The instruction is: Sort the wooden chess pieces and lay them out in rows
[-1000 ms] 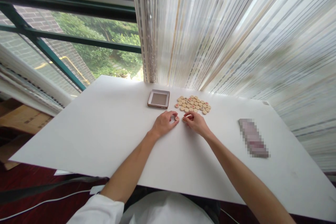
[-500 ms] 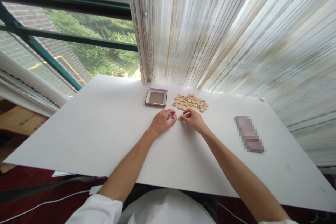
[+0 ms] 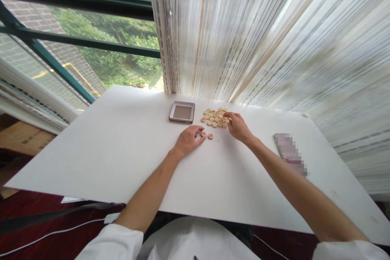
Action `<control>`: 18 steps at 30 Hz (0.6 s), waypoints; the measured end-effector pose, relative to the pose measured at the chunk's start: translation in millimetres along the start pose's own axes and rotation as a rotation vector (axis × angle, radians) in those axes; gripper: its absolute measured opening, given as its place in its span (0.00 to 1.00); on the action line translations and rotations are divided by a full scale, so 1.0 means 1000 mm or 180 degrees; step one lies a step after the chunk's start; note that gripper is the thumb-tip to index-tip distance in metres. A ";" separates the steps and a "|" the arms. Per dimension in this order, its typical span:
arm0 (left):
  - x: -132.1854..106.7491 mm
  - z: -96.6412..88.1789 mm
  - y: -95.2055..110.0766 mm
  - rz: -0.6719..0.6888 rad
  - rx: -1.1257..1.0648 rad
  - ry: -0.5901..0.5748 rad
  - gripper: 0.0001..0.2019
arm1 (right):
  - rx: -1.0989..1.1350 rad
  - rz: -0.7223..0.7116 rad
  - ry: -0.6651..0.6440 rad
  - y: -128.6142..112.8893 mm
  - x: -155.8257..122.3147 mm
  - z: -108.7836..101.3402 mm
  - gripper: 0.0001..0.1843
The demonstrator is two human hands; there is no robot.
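Round pieces [image 3: 216, 115] bunch under and left of right hand [image 3: 239, 126], can't tell if gripping; left hand [image 3: 187, 139] curls narrow around one red-marked disc [image 3: 204, 134], hold unclear, second disc [image 3: 210, 136] just right: pinch rims singly, neighbours unnudged.

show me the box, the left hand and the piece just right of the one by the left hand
Box [image 3: 183, 112]: head view, bare inner floor
Left hand [image 3: 187, 139]: head view, back of the hand
Piece [image 3: 210, 136]: head view, marked top face
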State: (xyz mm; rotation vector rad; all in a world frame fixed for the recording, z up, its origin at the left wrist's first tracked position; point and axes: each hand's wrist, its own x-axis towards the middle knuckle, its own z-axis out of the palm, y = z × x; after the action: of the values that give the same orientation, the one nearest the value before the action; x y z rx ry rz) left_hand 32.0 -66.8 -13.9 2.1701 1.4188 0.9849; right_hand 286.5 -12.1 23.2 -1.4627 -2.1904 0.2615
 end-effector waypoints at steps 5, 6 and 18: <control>0.000 0.001 0.000 -0.0001 -0.0017 -0.0003 0.14 | -0.0363 -0.0186 -0.0386 0.013 0.021 -0.001 0.29; 0.000 0.001 0.000 -0.0004 -0.0017 -0.0005 0.14 | -0.0415 -0.0228 -0.0462 0.013 0.024 -0.001 0.29; 0.000 -0.001 0.000 0.0022 -0.0065 -0.0025 0.13 | -0.0653 -0.0377 -0.0833 0.017 0.029 -0.005 0.21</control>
State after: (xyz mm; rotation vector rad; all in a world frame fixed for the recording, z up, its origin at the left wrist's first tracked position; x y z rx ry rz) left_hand 31.5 -66.4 -13.3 2.1632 1.3928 0.9879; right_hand 294.0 21.1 28.7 -1.4672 -2.5701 0.2016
